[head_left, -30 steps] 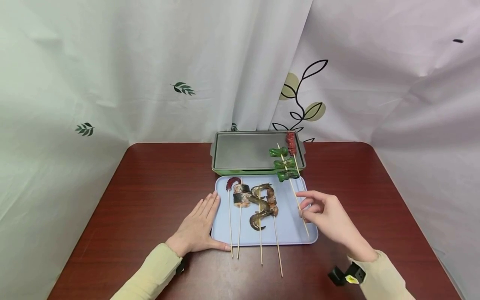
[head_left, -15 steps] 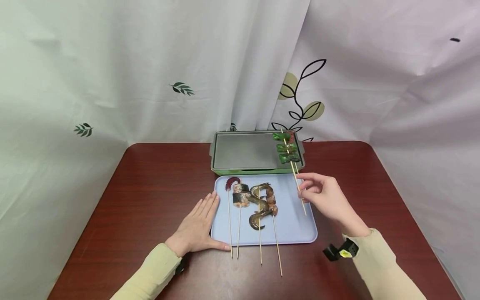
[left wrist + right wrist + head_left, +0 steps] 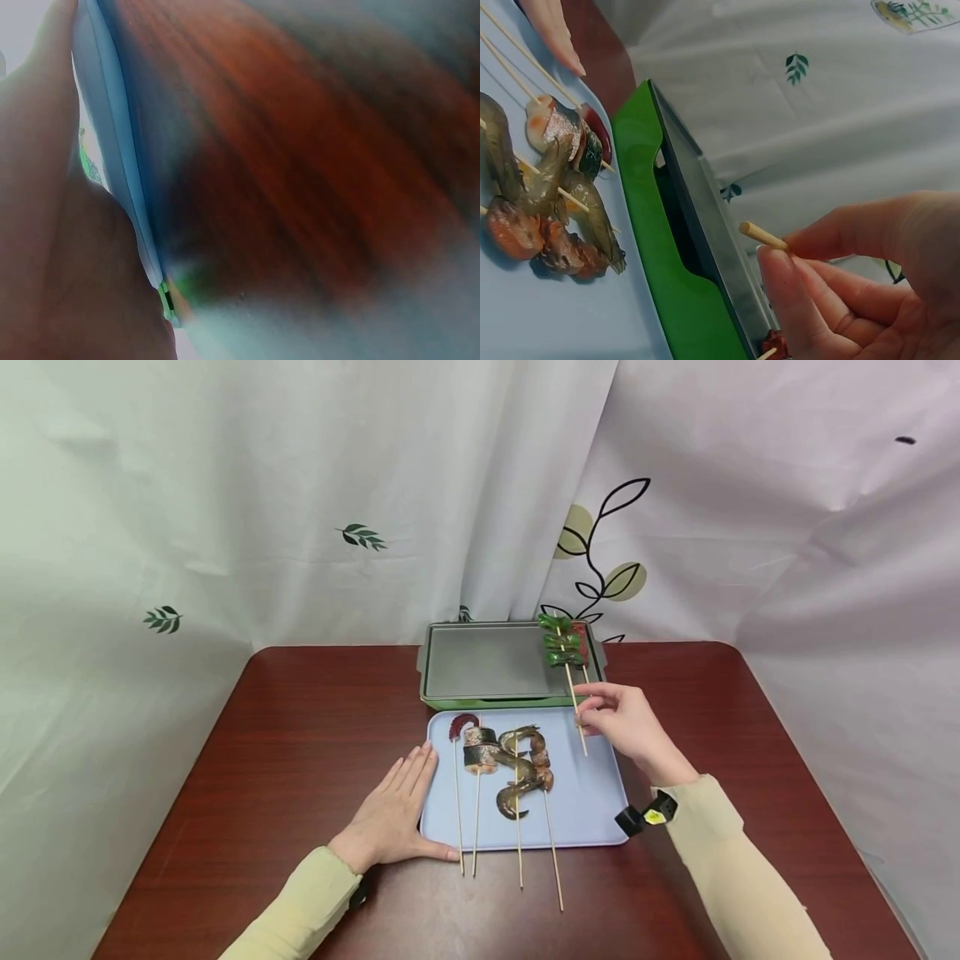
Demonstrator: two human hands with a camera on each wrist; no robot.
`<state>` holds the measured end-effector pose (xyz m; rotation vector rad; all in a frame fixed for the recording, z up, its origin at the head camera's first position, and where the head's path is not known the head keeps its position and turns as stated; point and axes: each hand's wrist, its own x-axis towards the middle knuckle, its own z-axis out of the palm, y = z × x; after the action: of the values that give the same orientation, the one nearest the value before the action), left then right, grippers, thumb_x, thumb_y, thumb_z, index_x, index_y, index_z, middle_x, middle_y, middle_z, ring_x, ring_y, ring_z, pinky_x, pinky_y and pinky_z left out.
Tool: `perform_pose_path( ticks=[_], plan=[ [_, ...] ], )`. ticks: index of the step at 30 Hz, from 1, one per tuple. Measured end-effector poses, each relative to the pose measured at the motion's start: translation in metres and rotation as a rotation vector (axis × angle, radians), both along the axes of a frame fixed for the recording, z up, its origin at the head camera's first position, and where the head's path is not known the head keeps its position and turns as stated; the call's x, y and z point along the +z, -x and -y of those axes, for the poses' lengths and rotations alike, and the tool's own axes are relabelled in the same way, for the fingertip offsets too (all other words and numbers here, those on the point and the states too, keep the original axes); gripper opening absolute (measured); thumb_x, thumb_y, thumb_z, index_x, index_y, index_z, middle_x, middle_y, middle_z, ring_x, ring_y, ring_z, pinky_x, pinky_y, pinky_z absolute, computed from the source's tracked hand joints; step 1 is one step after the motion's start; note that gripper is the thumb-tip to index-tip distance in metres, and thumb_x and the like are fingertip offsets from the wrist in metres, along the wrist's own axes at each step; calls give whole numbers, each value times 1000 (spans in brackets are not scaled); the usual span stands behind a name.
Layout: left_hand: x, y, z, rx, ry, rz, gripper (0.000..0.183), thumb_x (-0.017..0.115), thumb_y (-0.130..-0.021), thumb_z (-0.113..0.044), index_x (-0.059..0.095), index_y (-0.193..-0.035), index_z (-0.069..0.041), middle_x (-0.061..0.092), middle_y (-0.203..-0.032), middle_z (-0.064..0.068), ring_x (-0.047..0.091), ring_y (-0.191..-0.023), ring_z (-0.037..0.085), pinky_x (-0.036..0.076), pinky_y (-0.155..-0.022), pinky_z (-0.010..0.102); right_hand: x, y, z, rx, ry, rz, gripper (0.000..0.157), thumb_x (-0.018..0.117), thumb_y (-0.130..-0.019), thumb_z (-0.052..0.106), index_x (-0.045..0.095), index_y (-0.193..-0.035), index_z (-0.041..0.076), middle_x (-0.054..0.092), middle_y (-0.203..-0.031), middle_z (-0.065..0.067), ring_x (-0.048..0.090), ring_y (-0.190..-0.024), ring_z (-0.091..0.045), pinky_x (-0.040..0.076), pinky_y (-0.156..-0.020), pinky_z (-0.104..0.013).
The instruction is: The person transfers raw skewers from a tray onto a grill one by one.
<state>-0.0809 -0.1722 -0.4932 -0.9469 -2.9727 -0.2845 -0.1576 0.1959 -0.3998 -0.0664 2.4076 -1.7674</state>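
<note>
My right hand (image 3: 621, 720) pinches the stick of a green pepper skewer (image 3: 562, 642) between thumb and fingers. Its green pieces hang over the right side of the grill pan (image 3: 483, 660), partly covering a red meat skewer (image 3: 580, 639). In the right wrist view the stick's blunt end pokes out between the fingertips. My left hand (image 3: 393, 810) lies flat with spread fingers along the left edge of the light blue tray (image 3: 592, 810). On the tray lie a dark red tentacle skewer (image 3: 462, 725), a fish skewer (image 3: 480, 750), a shrimp skewer (image 3: 513, 777) and a brown meat skewer (image 3: 542, 762).
The dark red wooden table (image 3: 315, 735) carries the tray, with the green-sided grill directly behind it. Several skewer sticks overhang the tray's front edge. A white curtain (image 3: 360, 460) with leaf prints stands behind and at both sides.
My right hand has moved forward and a little left, carrying the green pepper skewer from over the tray's far edge to over the grill pan. My left hand stays put.
</note>
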Motion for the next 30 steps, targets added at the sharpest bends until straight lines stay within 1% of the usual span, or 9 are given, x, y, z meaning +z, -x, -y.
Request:
perform_pose_path(
  ticks=[7,14,19,23,25,30],
  plan=[
    [-5,1,1,1,6,-17,143,52,-66,-97,21,-157,9,16,-165,26,18,-152,37,20,-121,48,0,16,5,-6,-27,67,43,64,-92,-5,58,-135,-11,70,-93,-18,70,-77,-17,61,-71,-31],
    [-1,0,0,-7,-18,-7,142,58,-66,-94,24,-156,11,19,-163,28,22,-150,40,22,-120,50,3,23,9,-10,6,95,42,62,-92,-6,59,-134,-10,68,-92,-15,70,-76,-16,61,-71,-30],
    [4,-1,-1,-1,26,7,142,60,-66,-93,23,-156,11,18,-164,28,20,-151,39,22,-120,49,1,27,12,-15,9,120,42,62,-93,-7,58,-134,-12,70,-92,-15,70,-74,-14,61,-70,-28],
    [5,-1,-1,3,35,13,142,59,-66,-94,23,-157,10,17,-164,27,20,-151,38,22,-121,49,0,28,13,-17,-1,139,43,62,-93,-6,57,-134,-13,71,-96,-20,69,-72,-12,60,-71,-28],
    [4,-1,-1,0,22,8,142,58,-66,-94,23,-156,11,18,-164,28,20,-151,39,22,-120,50,-1,28,13,-20,-10,141,42,62,-92,-6,58,-134,-13,71,-96,-20,69,-72,-12,61,-71,-28],
    [2,0,0,-9,5,-9,142,60,-66,-93,25,-155,12,20,-163,29,22,-150,40,24,-119,50,-2,29,13,-29,-41,138,42,62,-92,-6,59,-134,-11,70,-93,-15,69,-74,-12,61,-77,-37]
  ],
)
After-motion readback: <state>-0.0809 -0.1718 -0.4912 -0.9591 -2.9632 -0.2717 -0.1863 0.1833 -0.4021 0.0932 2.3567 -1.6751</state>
